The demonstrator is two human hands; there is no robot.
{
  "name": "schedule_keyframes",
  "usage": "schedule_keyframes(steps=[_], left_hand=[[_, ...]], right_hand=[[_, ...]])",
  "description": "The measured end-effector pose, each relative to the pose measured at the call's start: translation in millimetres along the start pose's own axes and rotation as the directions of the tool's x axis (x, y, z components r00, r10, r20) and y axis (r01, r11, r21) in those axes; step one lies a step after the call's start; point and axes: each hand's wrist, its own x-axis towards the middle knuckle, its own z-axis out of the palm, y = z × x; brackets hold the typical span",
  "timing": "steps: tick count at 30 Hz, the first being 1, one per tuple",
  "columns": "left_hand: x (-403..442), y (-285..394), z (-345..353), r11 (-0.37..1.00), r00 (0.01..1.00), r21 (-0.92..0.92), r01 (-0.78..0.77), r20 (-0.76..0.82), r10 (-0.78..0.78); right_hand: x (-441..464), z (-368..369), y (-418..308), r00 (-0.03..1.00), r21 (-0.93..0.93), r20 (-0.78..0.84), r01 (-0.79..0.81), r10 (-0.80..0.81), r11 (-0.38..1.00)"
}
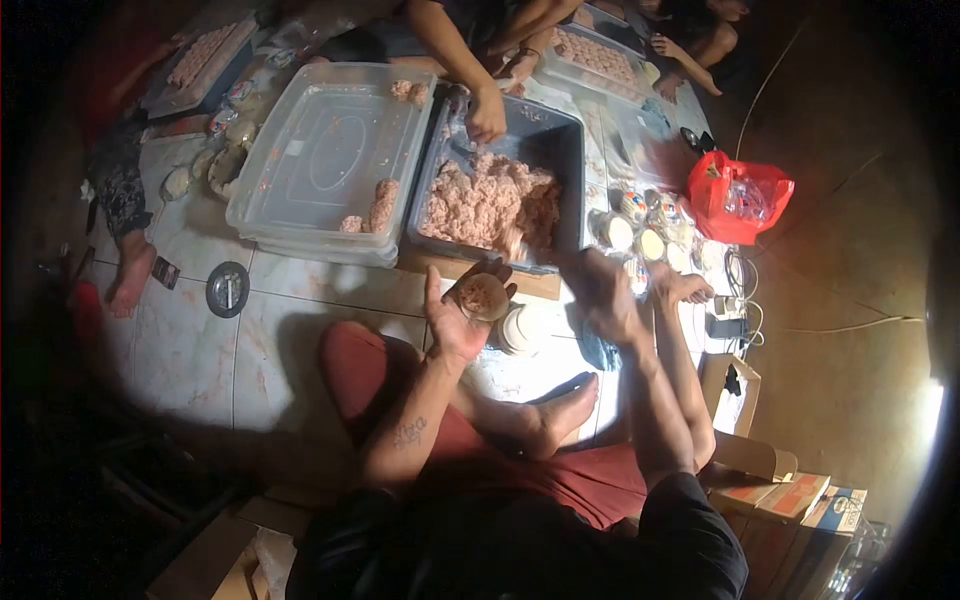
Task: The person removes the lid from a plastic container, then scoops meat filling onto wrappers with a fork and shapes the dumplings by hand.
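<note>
My left hand (pixel 460 325), palm up, holds a small round cup (pixel 484 310) with pinkish minced mixture (pixel 480 293) in it. To the right of it, my right hand (pixel 602 295) is closed, smeared by motion, near the front right corner of a dark grey tub (pixel 572 190). What that hand grips cannot be made out. Inside the tub lies a big heap of the same minced mixture (pixel 490 200). A blurred patch sits at the heap's near edge. Another person's hand (pixel 487 115) reaches into the tub from the far side.
A clear plastic box (pixel 335 140) with several mince portions stands left of the tub. White lidded cups (pixel 520 330) are stacked before me. Right lie several small tubs (pixel 652 247) and a red plastic bag (pixel 740 200). Trays of portions (pixel 600 57) stand farther back; an ashtray (pixel 228 290) lies left.
</note>
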Motion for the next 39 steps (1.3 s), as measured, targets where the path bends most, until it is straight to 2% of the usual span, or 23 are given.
schedule_keyframes(steps=[3, 4, 7, 9, 11, 13, 14, 15, 17, 18, 21, 22, 23, 25, 26, 27, 29, 31, 33, 35, 37, 38, 39], left_hand=[[-8, -8, 12, 0.992, 0.984, 0.024, 0.12, 0.128, -0.122], [-12, -14, 19, 0.98, 0.977, 0.036, 0.194, 0.08, -0.197], [-16, -15, 6, 0.966, 0.969, 0.079, 0.245, 0.02, -0.247], [-20, -19, 5, 0.971, 0.984, 0.161, 0.177, -0.03, -0.174], [-26, -26, 15, 0.966, 0.993, 0.232, 0.117, -0.007, -0.119], [-31, -43, 27, 0.942, 0.981, 0.287, 0.175, 0.03, -0.192], [-30, -46, 28, 0.938, 0.989, 0.321, 0.127, 0.025, -0.143], [-30, -48, 28, 0.932, 0.996, 0.355, 0.078, 0.021, -0.091], [-24, -42, 19, 0.941, 0.998, 0.333, 0.063, 0.007, -0.069], [-28, -40, 9, 0.952, 0.998, 0.298, 0.068, -0.026, -0.063], [-43, -53, 38, 0.935, 0.973, 0.279, 0.221, -0.126, -0.192], [-35, -43, 15, 0.936, 0.976, 0.278, 0.218, -0.084, -0.203], [-32, -41, 13, 0.935, 0.977, 0.283, 0.213, -0.077, -0.199], [-42, -42, 10, 0.888, 0.935, 0.295, 0.353, -0.081, -0.345], [-46, -48, 16, 0.851, 0.905, 0.311, 0.423, -0.113, -0.409], [-46, -50, 16, 0.848, 0.904, 0.315, 0.426, -0.114, -0.412], [-47, -54, 16, 0.894, 0.936, 0.28, 0.35, -0.125, -0.328], [-44, -51, 5, 0.927, 0.954, 0.223, 0.301, -0.051, -0.297], [-53, -57, 10, 0.877, 0.907, 0.26, 0.404, 0.01, -0.421], [-55, -63, 15, 0.885, 0.926, 0.282, 0.372, -0.043, -0.375], [-49, -56, 3, 0.932, 0.98, 0.304, 0.196, -0.085, -0.178], [-49, -56, 2, 0.932, 0.976, 0.303, 0.198, -0.148, -0.159], [-51, -57, -1, 0.911, 0.967, 0.326, 0.254, -0.077, -0.242]], right_hand=[[-49, 32, 36, 0.966, -0.21, -0.031, 0.245, -0.257, 0.947], [-64, 49, 36, 0.972, -0.196, -0.11, 0.182, -0.206, 0.964], [-92, 34, 42, 0.994, -0.335, 0.006, 0.108, -0.113, 0.936], [-99, 11, 17, 0.994, -0.262, 0.047, 0.108, -0.099, 0.959], [-107, 15, 8, 0.999, -0.214, -0.032, 0.027, -0.035, 0.976], [-112, 36, 14, 0.976, -0.23, -0.216, -0.012, -0.039, 0.973], [-112, 39, 19, 0.99, -0.086, -0.125, 0.048, -0.059, 0.995], [-121, 39, 22, 0.99, -0.074, -0.132, 0.044, -0.054, 0.996], [-128, 23, 3, 0.996, -0.211, -0.076, -0.05, 0.034, 0.976], [-129, 17, -8, 0.991, -0.09, -0.104, -0.095, 0.086, 0.991], [-141, 31, 2, 0.999, -0.087, -0.029, -0.036, 0.033, 0.996], [-146, 26, 9, 0.992, -0.227, 0.064, -0.095, 0.112, 0.969], [-142, 15, 7, 0.993, -0.227, 0.059, -0.087, 0.103, 0.97], [-146, 2, -1, 0.999, -0.16, 0.033, 0.026, -0.021, 0.987], [-146, 3, 1, 0.998, -0.196, 0.062, 0.017, -0.005, 0.98], [-144, 5, 12, 0.998, -0.195, 0.057, 0.015, -0.004, 0.981], [-141, 3, 29, 0.987, -0.179, 0.077, 0.156, -0.144, 0.972], [-142, 1, 35, 0.99, -0.221, 0.089, 0.127, -0.11, 0.967], [-143, 10, 40, 0.994, -0.209, 0.019, 0.112, -0.11, 0.972], [-146, 14, 43, 0.988, -0.118, 0.022, 0.153, -0.151, 0.981], [-148, 5, 32, 1.0, -0.279, 0.011, 0.031, -0.029, 0.96], [-149, 8, 21, 0.997, -0.177, -0.065, -0.052, 0.041, 0.983], [-150, 20, 29, 0.996, -0.135, -0.082, -0.045, 0.034, 0.99]])
